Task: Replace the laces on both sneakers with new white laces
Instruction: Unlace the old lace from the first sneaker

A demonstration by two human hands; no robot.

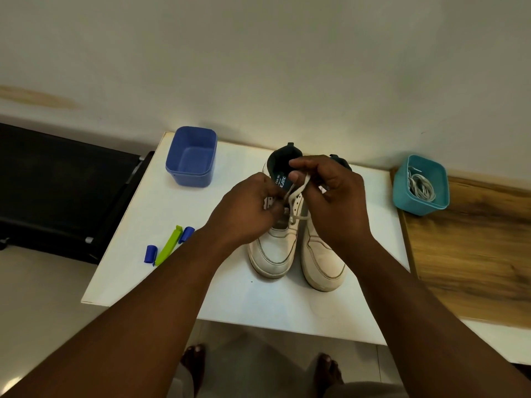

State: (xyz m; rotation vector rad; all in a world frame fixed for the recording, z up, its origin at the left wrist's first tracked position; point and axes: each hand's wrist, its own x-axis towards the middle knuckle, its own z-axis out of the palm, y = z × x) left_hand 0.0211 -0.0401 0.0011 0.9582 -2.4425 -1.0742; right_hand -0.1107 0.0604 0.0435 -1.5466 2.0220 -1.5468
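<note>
The lace (298,186) runs up out of the top eyelets of the left sneaker (274,248), a white low-top standing toe toward the person on the white counter (230,297). Its twin, the right sneaker (323,262), stands just beside it, the two touching or nearly so along their inner sides. The right hand (330,196) pinches a loop of the lace between thumb and forefinger and lifts it above the shoe's opening — a hold that keeps the lace taut and clear of the tongue, so it can be drawn through the holes. The left hand (250,208) has its fingers curled down at the eyelet row, apparently gripping the lace or the shoe's edge there to steady it; exactly what they close on is hidden by the knuckles. Whether this lace is the old one coming out or a new one going in cannot be told.

Off to the right, on a wooden surface, a teal tub (399,191) holds a coil of white laces (422,186), within easy reach. At the counter's back left stands a blue tub (175,168), seemingly empty — perhaps meant for discarded laces. Near the front left lies a green clip (169,245) with two small blue pieces (150,253) beside it.
</note>
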